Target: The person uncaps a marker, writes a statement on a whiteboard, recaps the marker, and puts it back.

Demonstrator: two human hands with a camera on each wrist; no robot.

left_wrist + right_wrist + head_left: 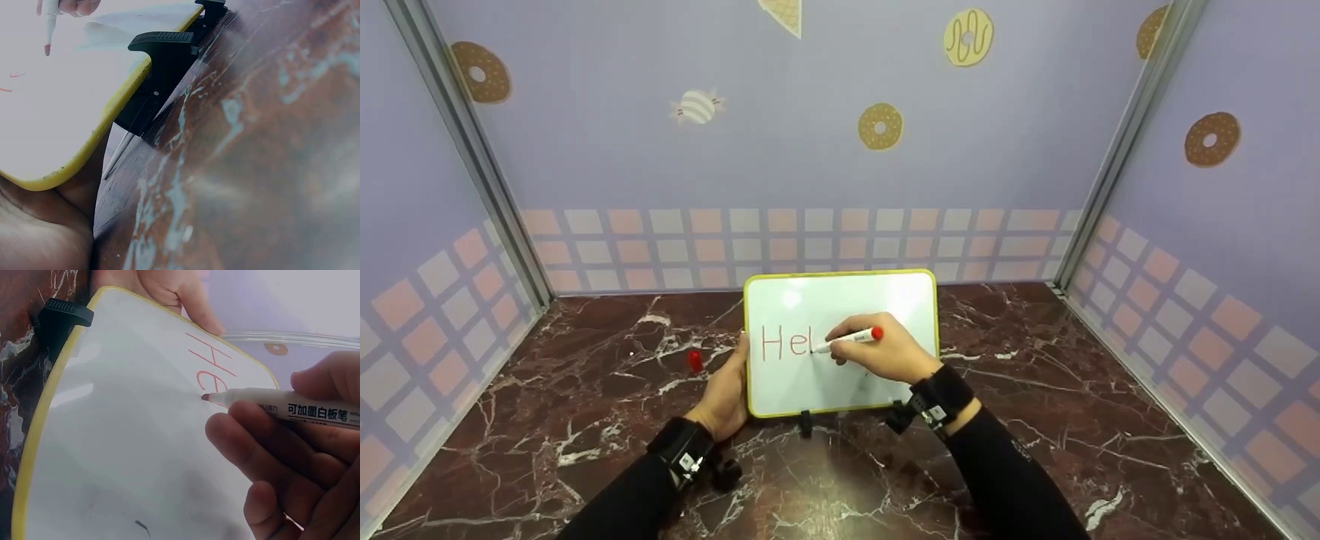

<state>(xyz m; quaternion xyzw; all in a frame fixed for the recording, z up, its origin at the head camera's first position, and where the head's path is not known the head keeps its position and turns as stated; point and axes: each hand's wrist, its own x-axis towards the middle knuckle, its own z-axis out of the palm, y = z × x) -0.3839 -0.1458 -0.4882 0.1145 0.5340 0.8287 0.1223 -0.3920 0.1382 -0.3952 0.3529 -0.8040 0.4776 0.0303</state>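
A whiteboard [802, 390] with a yellow frame leans back on a black stand [163, 73], whose clips hook over its lower edge. My left hand [725, 397] grips the board's left edge, the thumb along the side and the fingers hidden behind. Between thumb and fingers, my right hand [889, 356] pinches a white whiteboard marker [315, 410] with a red end. The marker's red tip is at the board's surface, beside the red handwritten letters "Hel" [211, 357]. Other right fingers curl below the marker in the right wrist view.
A red marker cap [695, 361] lies on the dark marbled table [607, 420], left of the board. Purple walls [795, 165] with sweets and check patterns enclose the back and both sides. A small dark mark [142, 527] shows on the board's lower part.
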